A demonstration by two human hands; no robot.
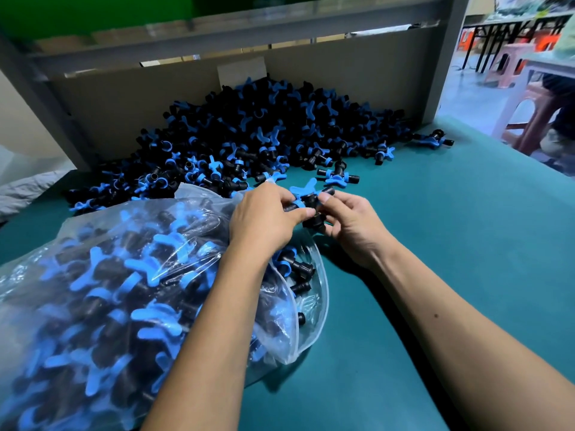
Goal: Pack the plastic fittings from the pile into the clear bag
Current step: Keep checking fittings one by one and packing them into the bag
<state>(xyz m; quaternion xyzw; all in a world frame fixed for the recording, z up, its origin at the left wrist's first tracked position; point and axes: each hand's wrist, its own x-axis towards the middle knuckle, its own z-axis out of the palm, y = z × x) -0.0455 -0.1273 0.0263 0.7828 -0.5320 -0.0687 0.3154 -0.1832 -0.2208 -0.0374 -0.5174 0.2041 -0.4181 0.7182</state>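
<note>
Above bag [109, 290] mouth, both hands [264, 216] [348, 225] hold fitting [308, 200], handle up.

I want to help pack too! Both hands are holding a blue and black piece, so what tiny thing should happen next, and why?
Probably lower the fitting into the clear bag. The left hand and right hand both pinch it just above the bag's open mouth, and the pile behind still has plenty waiting.

A flat green table top [435, 244] meets a brown cardboard back wall [342, 73] in a grey metal frame [448, 57]. Pink plastic stools [510, 66] stand on the shiny floor [466, 88].
</note>
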